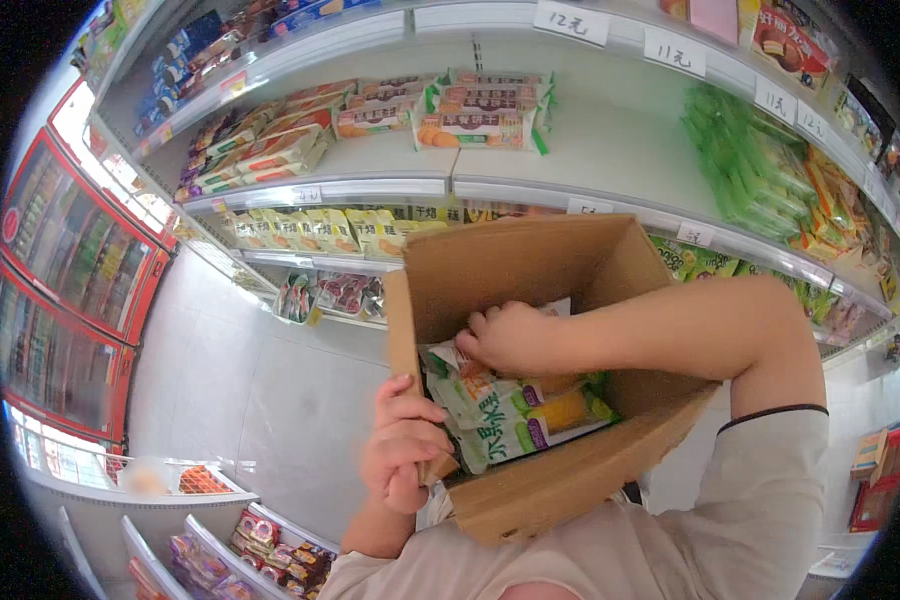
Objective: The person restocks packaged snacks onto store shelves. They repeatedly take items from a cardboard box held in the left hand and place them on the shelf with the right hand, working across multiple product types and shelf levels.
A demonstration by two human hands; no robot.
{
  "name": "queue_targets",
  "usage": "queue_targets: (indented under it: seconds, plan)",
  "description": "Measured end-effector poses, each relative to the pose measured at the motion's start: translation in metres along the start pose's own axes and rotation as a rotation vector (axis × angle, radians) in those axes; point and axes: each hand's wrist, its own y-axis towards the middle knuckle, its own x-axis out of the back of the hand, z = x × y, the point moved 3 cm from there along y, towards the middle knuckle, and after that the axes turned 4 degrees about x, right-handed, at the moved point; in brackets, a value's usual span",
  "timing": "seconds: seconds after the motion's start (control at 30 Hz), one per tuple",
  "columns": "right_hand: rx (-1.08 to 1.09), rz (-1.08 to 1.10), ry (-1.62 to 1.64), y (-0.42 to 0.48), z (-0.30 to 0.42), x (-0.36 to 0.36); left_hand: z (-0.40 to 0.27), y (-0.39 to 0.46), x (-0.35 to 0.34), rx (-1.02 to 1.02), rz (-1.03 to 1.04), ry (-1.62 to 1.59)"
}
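An open cardboard box [585, 465] is held against my body, tilted so that its inside shows. My left hand [405, 442] grips the box's left edge, fingers curled over the cardboard. Inside, my right hand [510, 337] reaches down with bent fingers at a plastic snack packet [457, 356]; the fingertips are partly hidden, so a firm hold on it cannot be told. Below that hand lie green-and-white snack packets [495, 424] with yellow and purple print. In front of me, packs of biscuits [484, 127] stand in rows on a white shelf [600, 157].
Green packets [750, 165] fill the shelf's right part, and yellow packets [322, 231] stand one shelf lower. Glass-doored red coolers [75, 240] are at the left. Behind and left of me are low racks [210, 536] with snacks. Pale floor [270, 375] shows left of the box.
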Motion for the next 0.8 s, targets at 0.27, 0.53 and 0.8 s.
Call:
queue_targets:
  seconds: [0.27,0.53,0.8]
  plan:
    - [-0.011,-0.043,0.11,-0.02,-0.01,0.111,-0.011,-0.005,0.01,0.067,0.072,0.059]
    - [-0.248,-0.522,0.179,-0.045,-0.018,0.198,-0.005,-0.017,0.03,0.064,0.06,0.06]
    - [-0.177,-0.564,-0.107,0.108,-0.115,0.243,0.004,-0.012,0.048,0.06,0.042,0.024]
